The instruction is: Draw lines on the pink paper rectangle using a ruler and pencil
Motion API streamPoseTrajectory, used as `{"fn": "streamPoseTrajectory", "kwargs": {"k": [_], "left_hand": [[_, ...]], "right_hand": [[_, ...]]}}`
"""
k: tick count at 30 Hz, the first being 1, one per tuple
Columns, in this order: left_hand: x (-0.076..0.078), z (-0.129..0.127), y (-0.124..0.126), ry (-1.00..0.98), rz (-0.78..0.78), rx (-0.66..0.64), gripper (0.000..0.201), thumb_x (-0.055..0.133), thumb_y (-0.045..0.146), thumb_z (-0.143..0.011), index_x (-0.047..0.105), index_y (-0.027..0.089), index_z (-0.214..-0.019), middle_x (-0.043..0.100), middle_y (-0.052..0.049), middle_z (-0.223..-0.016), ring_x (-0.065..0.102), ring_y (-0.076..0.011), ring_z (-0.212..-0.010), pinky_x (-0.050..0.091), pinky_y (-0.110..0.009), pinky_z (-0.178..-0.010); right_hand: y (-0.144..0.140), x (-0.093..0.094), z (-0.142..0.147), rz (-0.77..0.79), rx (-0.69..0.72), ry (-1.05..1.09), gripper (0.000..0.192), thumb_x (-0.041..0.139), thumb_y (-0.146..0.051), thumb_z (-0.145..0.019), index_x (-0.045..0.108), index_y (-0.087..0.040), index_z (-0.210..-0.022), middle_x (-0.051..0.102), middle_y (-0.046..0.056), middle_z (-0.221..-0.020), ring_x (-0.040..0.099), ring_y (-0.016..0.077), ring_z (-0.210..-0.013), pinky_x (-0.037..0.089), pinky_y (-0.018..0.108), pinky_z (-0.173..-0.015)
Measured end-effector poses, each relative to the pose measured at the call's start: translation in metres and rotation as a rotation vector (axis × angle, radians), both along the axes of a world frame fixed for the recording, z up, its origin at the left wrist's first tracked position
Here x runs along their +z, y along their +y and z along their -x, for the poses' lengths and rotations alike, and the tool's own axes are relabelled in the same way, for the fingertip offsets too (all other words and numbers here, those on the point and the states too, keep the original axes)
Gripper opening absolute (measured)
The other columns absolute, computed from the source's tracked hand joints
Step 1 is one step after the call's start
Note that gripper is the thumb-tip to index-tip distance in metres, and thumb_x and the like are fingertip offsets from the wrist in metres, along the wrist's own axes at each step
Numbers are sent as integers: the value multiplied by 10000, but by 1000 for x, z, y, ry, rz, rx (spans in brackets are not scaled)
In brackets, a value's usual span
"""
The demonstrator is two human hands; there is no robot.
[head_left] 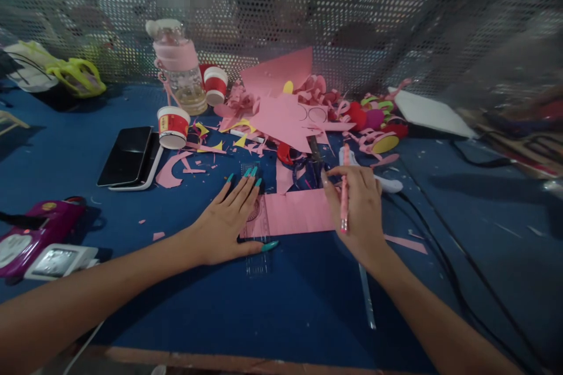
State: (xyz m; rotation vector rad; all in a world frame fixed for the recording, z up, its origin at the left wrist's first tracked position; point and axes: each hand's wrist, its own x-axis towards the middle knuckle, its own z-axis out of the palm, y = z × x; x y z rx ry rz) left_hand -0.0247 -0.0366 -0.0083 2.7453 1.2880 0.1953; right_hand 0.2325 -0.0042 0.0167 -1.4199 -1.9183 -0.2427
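My left hand [229, 225] lies flat with fingers spread, pressing on a clear plastic ruler [257, 266] and the left end of a pink paper strip [301, 214]. The ruler crosses the strip from front to back. My right hand [363, 211] is closed around a pink pencil [345, 202] at the strip's right end, the pencil's eraser end towards me. Just beyond that hand are dark-handled scissors [314, 174], partly hidden. A white corded tool [389, 184], which looks like a glue gun, lies partly behind my right hand.
Pink paper sheets [281, 117] and cut scraps are heaped at the back. Paper cups [173, 127], a water bottle [180, 70] and a phone [126, 155] stand or lie to the left. A purple power socket [39, 228] sits far left. Black cables [435, 252] run along the right.
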Motion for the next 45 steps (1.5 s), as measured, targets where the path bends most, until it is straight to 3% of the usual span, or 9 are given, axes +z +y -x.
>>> {"fn": "streamPoseTrajectory", "kwargs": {"k": [4,8,13,15,18,22,30,39,45], "left_hand": [[0,0,0,14,3,3,1001,256,783,-880,203,17,-1523,144,-232,-1600,87,-339,-1494,89,-528,-1195],[-1,0,1,24,12,-2,1033,264,800,-864,207,4,-1519,152,-250,-1593,93,-353,-1491,82,-536,-1192],[-3,1,2,6,8,-3,1037,271,807,-857,162,30,-1536,158,-240,-1596,83,-345,-1493,67,-534,-1193],[-3,1,2,3,12,-1,1032,271,804,-861,160,30,-1535,147,-240,-1598,80,-343,-1494,69,-534,-1192],[-2,1,2,8,23,-6,1032,262,806,-861,175,24,-1528,141,-249,-1595,78,-338,-1495,73,-533,-1191],[-2,1,2,8,20,-2,1039,266,812,-856,191,17,-1521,149,-257,-1590,82,-344,-1493,80,-532,-1191],[-2,1,2,-27,19,-16,1018,324,782,-866,145,38,-1536,149,-255,-1592,96,-346,-1492,101,-546,-1185],[0,1,2,-19,46,-21,1011,361,767,-868,174,22,-1525,147,-267,-1586,88,-351,-1491,106,-547,-1184],[3,-1,2,27,74,-1,1034,381,777,-851,217,-4,-1509,149,-269,-1585,80,-354,-1490,104,-549,-1183]], "right_hand": [[1,2,1,4,44,73,139,520,-296,-932,594,-179,-912,610,86,-877,575,230,-820,448,407,-787],[-7,11,7,26,134,279,247,483,-342,-962,618,-193,-819,600,66,-802,580,196,-782,470,363,-754],[-16,13,11,392,321,663,373,439,-445,-981,655,-213,-782,588,-4,-610,527,107,-519,424,250,-489],[-18,12,13,514,339,793,337,490,-477,-955,657,-209,-838,589,-23,-579,485,79,-430,380,220,-398],[-21,10,19,592,351,880,285,624,-471,-880,640,-192,-825,620,-26,-592,528,67,-414,424,192,-384],[-23,12,27,674,392,880,293,753,-438,-772,635,-183,-855,659,-20,-645,602,82,-455,507,194,-434],[-26,8,35,770,411,710,340,565,-520,-897,561,-187,-828,648,0,-625,631,113,-511,553,246,-507],[-25,-1,33,806,427,623,364,551,-544,-901,590,-182,-887,663,6,-675,655,129,-549,520,247,-514],[-27,6,34,742,444,473,363,495,-526,-939,572,-187,-834,634,-8,-634,615,114,-534,459,234,-511]]}}
